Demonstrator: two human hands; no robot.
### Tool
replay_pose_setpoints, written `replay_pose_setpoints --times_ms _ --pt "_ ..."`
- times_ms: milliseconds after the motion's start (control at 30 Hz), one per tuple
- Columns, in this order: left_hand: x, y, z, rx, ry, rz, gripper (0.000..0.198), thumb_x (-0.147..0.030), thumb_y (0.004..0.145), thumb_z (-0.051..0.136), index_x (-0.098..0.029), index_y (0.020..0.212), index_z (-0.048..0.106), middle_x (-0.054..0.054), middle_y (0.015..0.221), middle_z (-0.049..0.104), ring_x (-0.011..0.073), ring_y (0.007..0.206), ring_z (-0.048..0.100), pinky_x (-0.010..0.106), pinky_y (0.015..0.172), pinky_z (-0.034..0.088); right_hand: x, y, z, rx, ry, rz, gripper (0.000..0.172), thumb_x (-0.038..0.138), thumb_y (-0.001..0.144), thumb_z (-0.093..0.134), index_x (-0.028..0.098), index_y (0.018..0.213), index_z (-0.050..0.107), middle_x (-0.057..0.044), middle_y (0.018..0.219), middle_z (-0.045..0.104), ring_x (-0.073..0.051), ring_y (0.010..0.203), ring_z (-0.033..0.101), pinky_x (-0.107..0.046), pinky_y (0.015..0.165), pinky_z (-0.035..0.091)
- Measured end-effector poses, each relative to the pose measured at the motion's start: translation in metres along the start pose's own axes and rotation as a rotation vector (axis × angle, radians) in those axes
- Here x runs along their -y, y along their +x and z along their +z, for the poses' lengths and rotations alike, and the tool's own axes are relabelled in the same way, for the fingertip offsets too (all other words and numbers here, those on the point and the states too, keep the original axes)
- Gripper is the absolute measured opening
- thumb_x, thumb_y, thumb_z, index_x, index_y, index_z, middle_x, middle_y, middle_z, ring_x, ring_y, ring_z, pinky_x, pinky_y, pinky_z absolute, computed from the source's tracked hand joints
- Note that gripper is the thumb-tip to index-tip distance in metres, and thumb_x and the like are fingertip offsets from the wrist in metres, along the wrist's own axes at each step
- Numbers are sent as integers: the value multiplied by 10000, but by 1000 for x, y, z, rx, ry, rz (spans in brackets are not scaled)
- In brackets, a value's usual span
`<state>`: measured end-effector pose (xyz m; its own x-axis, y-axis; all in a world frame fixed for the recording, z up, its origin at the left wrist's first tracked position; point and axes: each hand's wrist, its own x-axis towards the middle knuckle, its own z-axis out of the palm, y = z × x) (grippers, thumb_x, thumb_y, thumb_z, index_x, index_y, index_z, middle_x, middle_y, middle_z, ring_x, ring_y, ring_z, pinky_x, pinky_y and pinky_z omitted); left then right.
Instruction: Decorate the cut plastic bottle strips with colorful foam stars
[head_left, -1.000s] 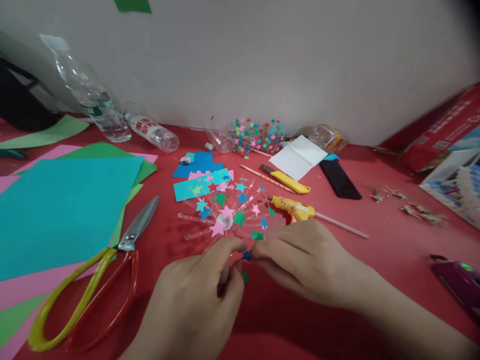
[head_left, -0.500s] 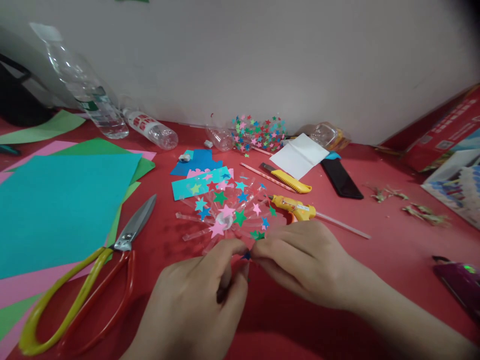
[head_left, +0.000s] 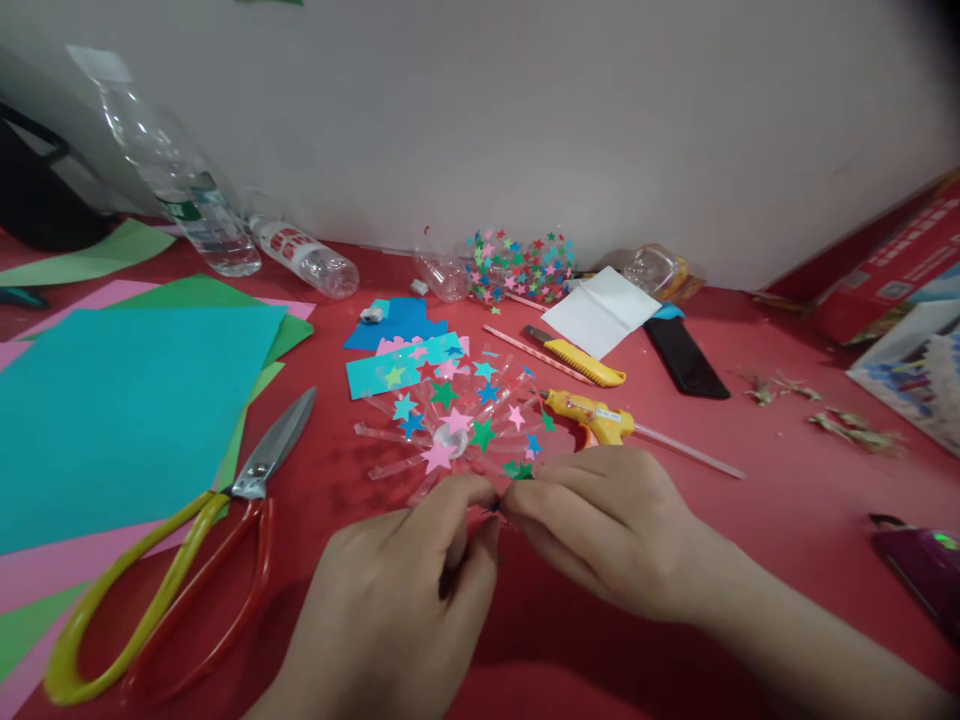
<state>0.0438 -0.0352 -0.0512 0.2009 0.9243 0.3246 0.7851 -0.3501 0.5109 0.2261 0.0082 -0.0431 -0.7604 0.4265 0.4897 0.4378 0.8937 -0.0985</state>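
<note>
A clear plastic bottle piece (head_left: 450,440), cut into spread strips, lies on the red table, with paper stars in pink, green, blue, red and yellow on it. At its near edge my left hand (head_left: 405,590) pinches a small dark blue star (head_left: 493,507) between thumb and forefinger; the fingers hide most of it. My right hand (head_left: 607,530) meets it from the right, its fingers pressed together against the same spot. What those fingers grip is hidden. A green star (head_left: 519,470) shows just beyond the right fingertips.
Large scissors (head_left: 251,480) and coloured paper (head_left: 135,420) lie left. Beyond the plastic piece are a yellow glue gun (head_left: 600,415), a utility knife (head_left: 581,360), a phone (head_left: 686,355) and a star-covered bottle piece (head_left: 521,265). Bottles (head_left: 180,180) stand and lie by the wall.
Both hands stay at the same spot. The blue star shows less between the fingertips, and my right hand has shifted very slightly. The whole view has moved a little.
</note>
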Motion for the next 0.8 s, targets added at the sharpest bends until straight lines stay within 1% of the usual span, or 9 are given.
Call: replay_pose_setpoints --times_ms 100,233,367,433,567,700,800 --pt "-2 1 -1 3 2 -13 229 -135 775 454 -228 867 642 -122 388 363 79 299 347 179 322 254 0 -1 2 -18 6 18 210 87 913 443 120 825 630 -12 640 624 -111 541 506 -257 501 293" --pt "-2 0 -2 41 1 -67 237 -132 767 467 -230 883 650 -116 406 383 80 320 356 187 346 255 -1 -2 3 -19 13 61 162 77 877 473 149 825 609 2 677 663 -98 545 517 -242 515 310" --pt "1 0 1 8 -57 -136 175 -192 772 529 -237 880 659 -117 412 391 76 329 348 189 356 248 -1 -3 0 -58 -1 57 146 53 832 489 151 827 598 12 640 634 -97 529 493 -245 505 287" --pt "2 1 2 13 -79 -167 145 -220 775 549 -243 859 665 -117 405 383 75 332 347 189 363 244 -1 -3 -1 -73 -9 56 141 52 826 493 150 831 594 14 634 627 -96 524 492 -248 498 275" --pt "0 2 2 35 -105 -209 158 -197 770 515 -240 799 664 -111 404 386 69 342 354 187 385 253 -1 -3 -1 -68 -21 48 126 68 841 499 145 859 598 8 666 650 -99 530 514 -258 495 269" --pt "-3 2 1 43 -102 -235 136 -214 773 513 -222 717 637 -107 410 324 66 353 315 184 385 240 -2 -5 0 -70 -12 40 123 64 836 511 144 864 600 7 681 659 -102 542 525 -264 499 273" --pt "-3 4 1 39 -117 -230 133 -210 768 512 -217 725 638 -108 411 302 64 350 306 182 381 238 -3 -6 0 -54 -22 50 128 61 832 520 152 878 597 12 683 655 -103 551 526 -262 508 281"
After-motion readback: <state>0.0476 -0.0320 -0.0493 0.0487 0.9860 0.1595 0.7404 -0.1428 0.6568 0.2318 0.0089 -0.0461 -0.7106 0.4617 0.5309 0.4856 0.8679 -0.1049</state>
